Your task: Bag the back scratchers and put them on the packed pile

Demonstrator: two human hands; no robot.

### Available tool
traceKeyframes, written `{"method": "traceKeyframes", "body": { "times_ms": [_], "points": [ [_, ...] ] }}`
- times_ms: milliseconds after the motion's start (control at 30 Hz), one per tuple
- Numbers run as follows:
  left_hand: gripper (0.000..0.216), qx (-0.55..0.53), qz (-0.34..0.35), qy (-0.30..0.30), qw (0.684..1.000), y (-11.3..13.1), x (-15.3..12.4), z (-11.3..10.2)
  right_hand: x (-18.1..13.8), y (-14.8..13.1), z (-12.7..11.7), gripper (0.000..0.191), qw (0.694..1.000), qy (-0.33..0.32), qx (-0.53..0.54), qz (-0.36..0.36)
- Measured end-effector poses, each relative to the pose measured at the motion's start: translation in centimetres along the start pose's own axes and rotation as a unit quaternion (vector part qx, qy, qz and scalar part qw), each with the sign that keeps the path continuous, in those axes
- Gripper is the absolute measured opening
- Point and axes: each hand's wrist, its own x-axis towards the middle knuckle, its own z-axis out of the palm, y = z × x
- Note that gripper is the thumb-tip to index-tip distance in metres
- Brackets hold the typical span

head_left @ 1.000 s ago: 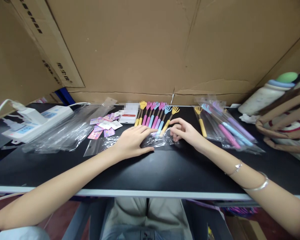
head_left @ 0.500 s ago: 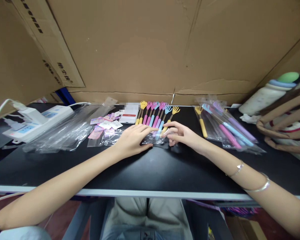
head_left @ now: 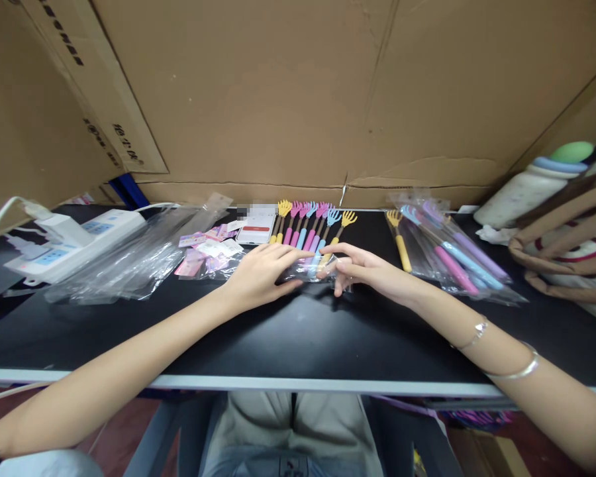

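A clear plastic bag (head_left: 305,270) stretches crosswise between my two hands, just above the black table. My left hand (head_left: 261,273) grips it from the left, fingers over the top and thumb below. At the bag's right end, my right hand (head_left: 360,268) has its fingers bent around the plastic edge. Behind the bag lies a row of back scratchers (head_left: 302,237) with yellow, pink and blue claw heads; their lower handles are partly covered by the bag and my fingers. Pink and purple cards (head_left: 193,262) sit left of my left hand.
Left are a pile of clear bags (head_left: 134,255) and a white power strip (head_left: 74,245). A phone (head_left: 255,225) lies behind. Right are a lone yellow back scratcher (head_left: 401,245), bagged ones (head_left: 469,262), a bottle (head_left: 516,192) and a brown-handled bag (head_left: 561,232). Cardboard (head_left: 278,99) walls the back.
The bag has shifted slightly up and away from me, its left part drawn in toward the cards. Both hands stay on it, my right fingers a little more spread.
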Motion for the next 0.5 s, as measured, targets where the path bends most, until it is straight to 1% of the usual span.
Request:
{"method": "traceKeyframes", "body": {
  "times_ms": [133,267,400,500],
  "points": [
    [0.043,-0.02,-0.012,-0.008,1.0,-0.02,0.01,0.17,0.13,0.44,-0.16,0.037,1.0,-0.001,0.025,-0.01],
    [0.041,-0.037,-0.027,-0.01,0.999,-0.07,0.08,0.14,0.27,0.62,-0.13,0.036,0.999,0.012,0.048,-0.018],
    [0.041,-0.031,-0.023,-0.013,0.999,-0.06,0.1,-0.02,0.25,0.46,-0.05,0.039,0.998,0.02,0.064,0.001],
    [0.042,-0.031,-0.021,-0.013,0.999,-0.01,0.06,-0.1,0.14,0.28,0.04,0.043,0.997,0.014,0.071,0.009]
  ]
}}
